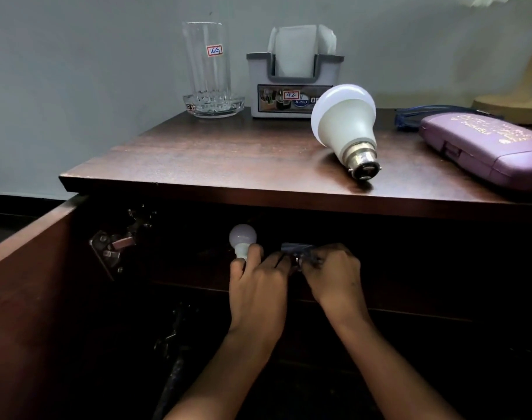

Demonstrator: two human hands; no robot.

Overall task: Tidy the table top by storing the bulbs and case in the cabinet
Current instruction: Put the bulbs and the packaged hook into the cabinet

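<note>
White small bulb [242, 237] gripped by left hand [256, 291] inside open cabinet [28, 268], right hand [334, 272] beside it pinching a dim object, big bulb [345, 122] and purple case [486, 150] on cabinet top.

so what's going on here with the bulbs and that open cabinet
A person is reaching both hands into the open dark wooden cabinet. The left hand holds a small white bulb by its neck, and the right hand grips a small object, too dark to identify. On the tabletop, a large white bulb with a metal base lies on its side, and the purple case rests near the right edge; neither is stored yet.
</note>
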